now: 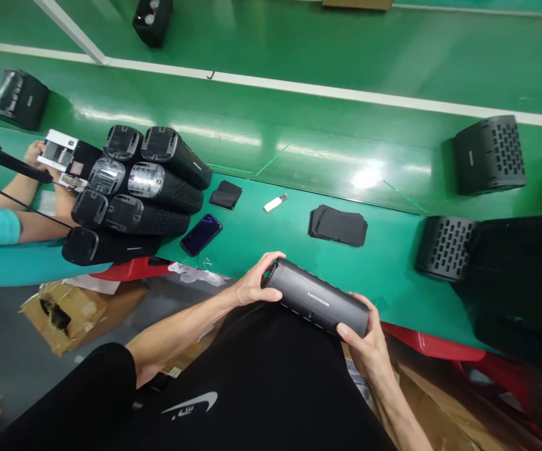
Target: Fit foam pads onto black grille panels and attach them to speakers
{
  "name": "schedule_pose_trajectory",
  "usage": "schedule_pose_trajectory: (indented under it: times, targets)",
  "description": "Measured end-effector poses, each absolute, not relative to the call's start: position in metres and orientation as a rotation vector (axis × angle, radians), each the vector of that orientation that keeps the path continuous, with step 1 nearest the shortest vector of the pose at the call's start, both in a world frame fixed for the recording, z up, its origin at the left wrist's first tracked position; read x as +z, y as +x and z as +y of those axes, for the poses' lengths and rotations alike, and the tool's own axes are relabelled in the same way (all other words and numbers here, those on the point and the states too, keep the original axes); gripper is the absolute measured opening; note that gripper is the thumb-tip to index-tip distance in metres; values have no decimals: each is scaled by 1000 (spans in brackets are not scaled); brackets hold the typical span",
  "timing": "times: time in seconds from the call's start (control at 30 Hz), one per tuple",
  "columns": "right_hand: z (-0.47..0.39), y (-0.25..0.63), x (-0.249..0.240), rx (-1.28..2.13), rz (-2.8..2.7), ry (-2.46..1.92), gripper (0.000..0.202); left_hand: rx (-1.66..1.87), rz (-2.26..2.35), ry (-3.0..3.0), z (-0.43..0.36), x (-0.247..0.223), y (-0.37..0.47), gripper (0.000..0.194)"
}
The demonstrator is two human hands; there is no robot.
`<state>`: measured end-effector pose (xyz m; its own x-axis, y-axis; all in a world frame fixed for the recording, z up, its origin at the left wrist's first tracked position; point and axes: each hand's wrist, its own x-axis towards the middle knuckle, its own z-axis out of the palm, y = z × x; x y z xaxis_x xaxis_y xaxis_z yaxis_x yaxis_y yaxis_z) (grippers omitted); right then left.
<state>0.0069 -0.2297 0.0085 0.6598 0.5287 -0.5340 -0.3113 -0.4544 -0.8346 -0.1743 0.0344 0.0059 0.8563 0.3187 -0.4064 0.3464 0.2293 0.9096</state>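
Observation:
I hold a black cylindrical speaker (pixel 315 302) with white lettering across my lap, just below the edge of the green table (pixel 271 225). My left hand (pixel 252 285) grips its left end cap, fingers curled over the rim. My right hand (pixel 367 341) cups its right end from below. The speaker lies roughly level, tilted down to the right.
A stack of several black speakers (pixel 134 188) lies at the left. A dark phone (pixel 200 234), a small white stick (pixel 275 203), a black pouch (pixel 225 194) and a pile of black pads (pixel 338 225) lie on the table. Perforated black housings (pixel 489 153) stand at the right. Another person's arms (pixel 27 207) work at far left.

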Motion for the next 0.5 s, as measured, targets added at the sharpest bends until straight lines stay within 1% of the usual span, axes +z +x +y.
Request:
schedule_pose_trajectory:
  times: [0.13,0.23,0.3,0.4,0.5]
  targets:
    - [-232,7,-1,1010,-86,-1819,98,-28,628,1326,36,1,-172,95]
    - [-237,18,2,1097,-151,-1860,105,-93,596,1193,38,3,-169,94]
    - [-240,24,5,1132,-220,-1891,106,-72,573,1143,36,2,-167,94]
    - [-236,22,4,1045,-207,-1913,101,14,631,1143,28,-8,-161,92]
    - [-225,17,-4,996,25,-1800,92,19,815,1118,24,-24,-152,89]
